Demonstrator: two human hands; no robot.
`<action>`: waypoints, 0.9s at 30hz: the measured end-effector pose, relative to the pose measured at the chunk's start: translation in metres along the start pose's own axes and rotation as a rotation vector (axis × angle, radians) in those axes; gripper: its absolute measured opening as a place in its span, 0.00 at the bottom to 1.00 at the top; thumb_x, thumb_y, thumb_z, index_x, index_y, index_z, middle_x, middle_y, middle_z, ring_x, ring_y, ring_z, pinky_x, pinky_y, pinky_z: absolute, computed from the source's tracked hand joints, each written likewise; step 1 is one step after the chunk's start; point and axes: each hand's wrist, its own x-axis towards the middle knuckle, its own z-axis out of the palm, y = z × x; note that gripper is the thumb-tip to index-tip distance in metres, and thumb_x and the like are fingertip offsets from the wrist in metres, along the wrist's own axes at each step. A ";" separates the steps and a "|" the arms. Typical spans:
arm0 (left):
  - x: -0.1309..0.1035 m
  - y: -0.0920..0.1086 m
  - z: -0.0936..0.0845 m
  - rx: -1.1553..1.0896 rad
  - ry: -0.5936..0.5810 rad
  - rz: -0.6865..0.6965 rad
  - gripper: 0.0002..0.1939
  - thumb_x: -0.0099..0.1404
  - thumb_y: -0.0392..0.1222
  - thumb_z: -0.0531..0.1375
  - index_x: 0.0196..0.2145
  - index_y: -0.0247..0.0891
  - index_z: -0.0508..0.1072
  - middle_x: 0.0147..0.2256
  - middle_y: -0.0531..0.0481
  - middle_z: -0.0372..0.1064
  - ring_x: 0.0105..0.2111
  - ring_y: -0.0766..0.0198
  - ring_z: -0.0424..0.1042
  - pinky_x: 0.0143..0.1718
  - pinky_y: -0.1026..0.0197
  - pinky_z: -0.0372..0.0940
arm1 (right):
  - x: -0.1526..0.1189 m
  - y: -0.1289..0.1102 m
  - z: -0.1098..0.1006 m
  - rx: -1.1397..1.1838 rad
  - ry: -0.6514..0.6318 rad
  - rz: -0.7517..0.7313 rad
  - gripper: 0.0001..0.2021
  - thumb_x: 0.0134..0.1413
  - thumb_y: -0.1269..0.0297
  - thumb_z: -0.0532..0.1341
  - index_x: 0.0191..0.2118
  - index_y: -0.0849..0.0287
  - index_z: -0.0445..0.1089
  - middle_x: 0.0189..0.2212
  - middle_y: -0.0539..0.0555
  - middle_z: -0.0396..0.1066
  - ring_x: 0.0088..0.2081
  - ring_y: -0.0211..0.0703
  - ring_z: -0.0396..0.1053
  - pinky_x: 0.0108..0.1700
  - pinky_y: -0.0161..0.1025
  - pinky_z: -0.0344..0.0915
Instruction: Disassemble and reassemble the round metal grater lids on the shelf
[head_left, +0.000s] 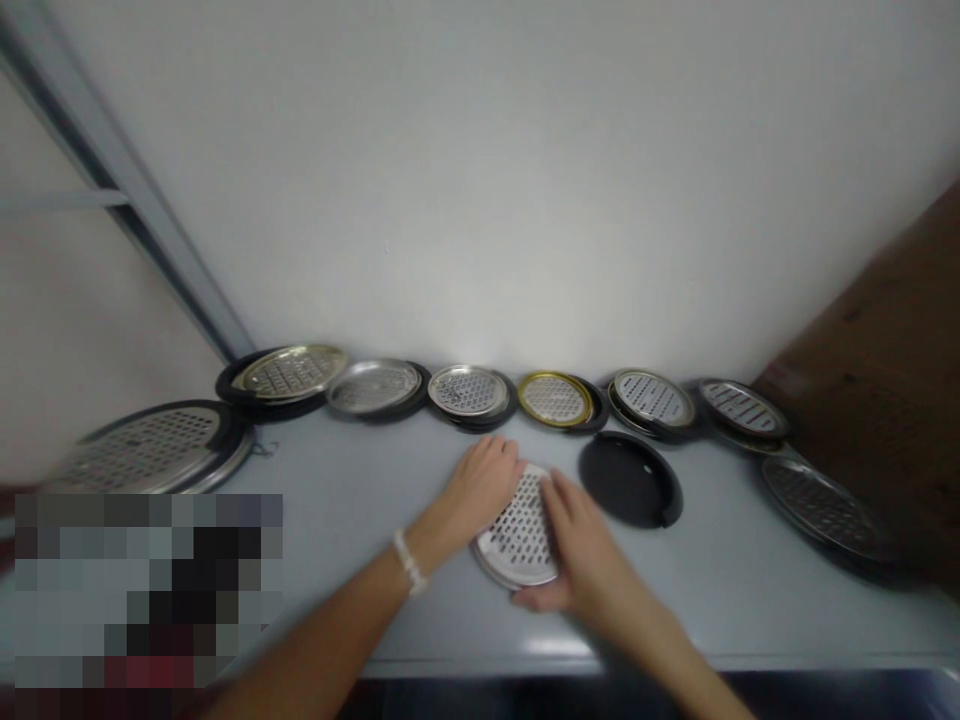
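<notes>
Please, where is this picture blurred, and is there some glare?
Head view: the central grater plate shows fairly clear holes, while the far-left grater plate smears toward the left; head view: pale glare lies on the grey table near its front edge.

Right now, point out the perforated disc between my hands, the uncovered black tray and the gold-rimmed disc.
Perforated disc (523,533), head view: middle of its holed top face.
Uncovered black tray (627,482), head view: its bare floor.
Gold-rimmed disc (556,400), head view: middle of its patterned face.
</notes>
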 end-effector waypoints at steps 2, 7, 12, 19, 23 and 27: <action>0.001 -0.001 0.002 0.022 0.006 0.016 0.15 0.76 0.42 0.48 0.39 0.34 0.72 0.39 0.40 0.71 0.42 0.50 0.68 0.44 0.51 0.62 | 0.001 -0.001 -0.004 0.011 -0.026 0.014 0.65 0.28 0.44 0.77 0.70 0.71 0.50 0.67 0.80 0.49 0.67 0.76 0.51 0.65 0.66 0.53; -0.001 0.000 0.001 0.004 0.007 -0.007 0.16 0.76 0.42 0.48 0.39 0.33 0.73 0.38 0.38 0.72 0.42 0.49 0.69 0.45 0.50 0.62 | -0.002 0.005 -0.002 0.092 0.005 -0.004 0.67 0.27 0.43 0.77 0.71 0.67 0.47 0.67 0.77 0.49 0.67 0.75 0.51 0.66 0.66 0.52; -0.004 -0.001 -0.005 -0.139 -0.018 -0.075 0.17 0.76 0.42 0.46 0.40 0.35 0.72 0.39 0.40 0.71 0.41 0.54 0.71 0.42 0.54 0.65 | -0.009 0.011 0.004 0.175 0.084 -0.019 0.68 0.31 0.40 0.75 0.73 0.64 0.42 0.68 0.75 0.46 0.68 0.72 0.49 0.67 0.64 0.51; 0.000 -0.002 -0.013 -0.356 -0.026 -0.137 0.15 0.75 0.41 0.48 0.37 0.37 0.72 0.37 0.43 0.74 0.41 0.54 0.73 0.44 0.54 0.65 | -0.013 0.004 -0.003 0.214 0.168 -0.027 0.62 0.36 0.41 0.74 0.72 0.62 0.44 0.69 0.72 0.46 0.68 0.71 0.49 0.67 0.63 0.50; 0.007 -0.006 -0.022 -0.665 -0.030 -0.334 0.14 0.74 0.45 0.49 0.38 0.37 0.72 0.36 0.45 0.76 0.37 0.56 0.74 0.41 0.57 0.65 | -0.014 -0.005 -0.012 0.392 0.282 0.074 0.50 0.49 0.40 0.67 0.70 0.61 0.49 0.69 0.69 0.48 0.69 0.63 0.51 0.67 0.58 0.53; 0.011 -0.011 -0.027 -0.852 0.038 -0.412 0.13 0.72 0.45 0.50 0.39 0.38 0.71 0.36 0.46 0.77 0.38 0.57 0.74 0.40 0.59 0.65 | -0.007 -0.009 -0.023 0.709 0.346 0.478 0.31 0.61 0.42 0.56 0.59 0.61 0.62 0.45 0.62 0.75 0.43 0.50 0.76 0.42 0.43 0.74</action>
